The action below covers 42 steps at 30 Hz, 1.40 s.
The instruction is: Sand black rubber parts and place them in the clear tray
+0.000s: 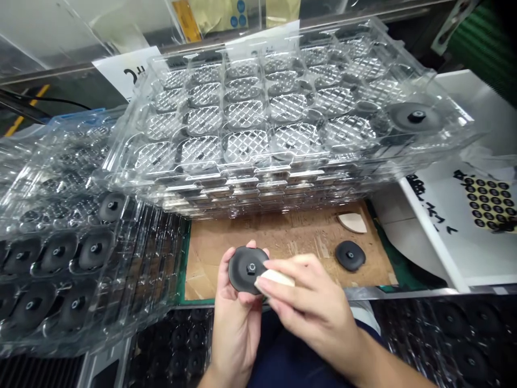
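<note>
Black disc (241, 273): raised in the left hand (235, 310), its central stud (251, 268) facing up; clock directions run from here.
Left hand: gripping the rim, thumb at 6 o'clock, fingertips showing between 10 and 1.
Right hand (319, 302): pinching a cream wedge (279, 277) between thumb and fingers at 4 o'clock; its tip overlaps the disc's rim, contact impossible to tell.
Cardboard sheet (226, 231): bears a second disc (350, 256) at 3 o'clock, a loose wedge (353, 222) at 2.
Clear tray stack (258, 183): 12 o'clock, with a disc (416, 116) in the top tray's right-end pocket, between 1 and 2.
Side trays (147, 242): 9 o'clock, seated discs (95, 249) in several pockets.
White box (451, 267): 3 o'clock, round black stickers (489, 202) inside.
</note>
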Tool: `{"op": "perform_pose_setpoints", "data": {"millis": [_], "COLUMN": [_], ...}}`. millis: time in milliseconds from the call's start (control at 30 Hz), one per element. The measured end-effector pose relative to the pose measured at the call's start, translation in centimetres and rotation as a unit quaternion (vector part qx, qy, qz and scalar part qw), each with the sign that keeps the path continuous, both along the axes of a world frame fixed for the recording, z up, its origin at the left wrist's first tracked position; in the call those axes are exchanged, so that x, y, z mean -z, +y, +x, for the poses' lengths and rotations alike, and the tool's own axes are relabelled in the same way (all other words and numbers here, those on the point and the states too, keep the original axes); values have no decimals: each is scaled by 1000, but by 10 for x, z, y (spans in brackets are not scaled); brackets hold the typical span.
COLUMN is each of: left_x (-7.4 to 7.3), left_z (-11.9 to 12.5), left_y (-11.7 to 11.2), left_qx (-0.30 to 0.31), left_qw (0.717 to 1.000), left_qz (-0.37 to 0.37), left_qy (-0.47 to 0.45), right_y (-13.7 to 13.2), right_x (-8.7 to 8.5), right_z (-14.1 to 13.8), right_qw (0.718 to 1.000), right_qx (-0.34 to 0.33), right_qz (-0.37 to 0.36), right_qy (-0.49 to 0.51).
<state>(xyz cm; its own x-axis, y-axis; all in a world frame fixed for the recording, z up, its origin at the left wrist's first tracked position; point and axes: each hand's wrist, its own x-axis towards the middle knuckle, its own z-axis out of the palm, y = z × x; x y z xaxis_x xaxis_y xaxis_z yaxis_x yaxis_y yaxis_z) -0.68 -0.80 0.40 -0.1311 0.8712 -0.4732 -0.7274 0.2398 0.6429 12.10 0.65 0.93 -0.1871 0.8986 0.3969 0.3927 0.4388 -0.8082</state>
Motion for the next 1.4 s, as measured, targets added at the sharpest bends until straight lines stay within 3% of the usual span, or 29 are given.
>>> {"op": "perform_pose_setpoints", "data": {"millis": [400, 600, 800, 967, 1000, 1067, 1133, 1200, 1300, 1400], "left_x": [-5, -4, -8, -20, -23, -26, -24, -16, -3, 1], "left_z": [-5, -7, -15, -18, -18, -17, -16, -13, -10, -8], "left_y": [-4, -4, -1, 8, 10, 12, 13, 13, 12, 10], "left_qx": [-5, 12, 57, 29, 29, 36, 39, 28, -5, -24], "left_qw": [1000, 1000, 998, 998, 998, 998, 998, 999, 1000, 999], "left_qz": [13, 13, -9, 48, 55, 57, 43, 11, -20, -27], "left_qy": [-12, -24, -26, 17, 16, 16, 21, 23, 19, 8], "right_y": [-4, 12, 15, 21, 18, 9, -2, -11, -21, -28], "right_x": [-3, 2, -2, -2, 2, 18, 43, 73, 112, 132], "right_z": [0, 8, 20, 22, 22, 22, 24, 28, 36, 42], "right_qw": [999, 999, 992, 983, 984, 995, 994, 984, 980, 976], "right_qx": [-7, -24, -125, -171, -158, -65, 57, 121, 132, 140], "right_qz": [23, 20, 18, 54, 48, -5, -83, -129, -140, -135], "right_qy": [-22, -11, -2, 37, 60, 77, 43, -9, -60, -97]}}
